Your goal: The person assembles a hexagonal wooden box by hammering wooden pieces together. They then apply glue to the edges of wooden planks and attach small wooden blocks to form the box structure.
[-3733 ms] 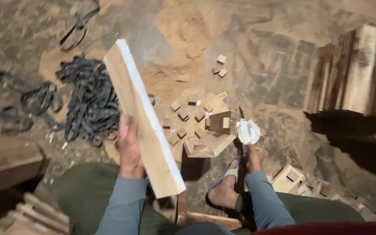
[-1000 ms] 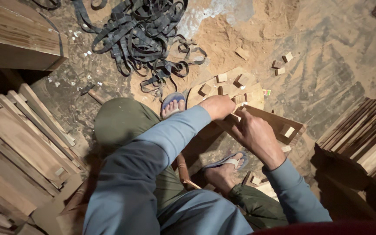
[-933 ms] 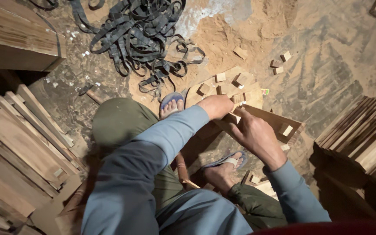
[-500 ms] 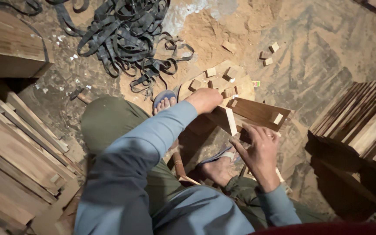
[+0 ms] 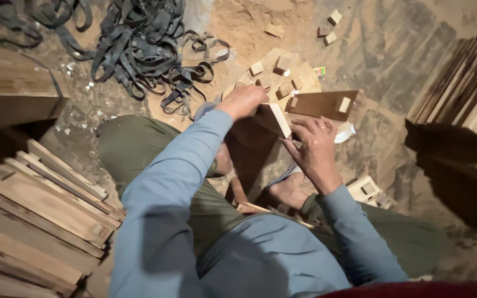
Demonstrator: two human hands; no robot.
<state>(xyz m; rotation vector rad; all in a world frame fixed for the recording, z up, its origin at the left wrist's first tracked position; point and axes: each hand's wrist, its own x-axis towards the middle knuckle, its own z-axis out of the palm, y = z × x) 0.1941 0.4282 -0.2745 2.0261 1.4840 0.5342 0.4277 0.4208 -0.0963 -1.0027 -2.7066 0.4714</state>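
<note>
I sit on the ground with a wooden plank (image 5: 260, 132) tilted up in front of me. My left hand (image 5: 244, 101) grips its upper edge. My right hand (image 5: 313, 144) holds its pale lower end, fingers wrapped round it. Just beyond lies a dark brown board (image 5: 318, 105) with two small wooden blocks (image 5: 344, 104) stuck on it. Several small wooden blocks (image 5: 281, 65) are scattered on a round wooden base (image 5: 305, 74) behind the plank. A white object (image 5: 344, 132) peeks out beside my right hand.
A tangle of black straps (image 5: 144, 47) lies at the top left. Stacked wooden planks (image 5: 34, 204) sit at my left, another stack (image 5: 465, 88) stands at the right. A wooden slab (image 5: 12, 88) is at the far left. Sawdust covers the dirt floor.
The view has swung left since the long pale plank was held up. My right hand has pulled back towards me and both hands now hold a plank on edge; the dark board lies flat.
</note>
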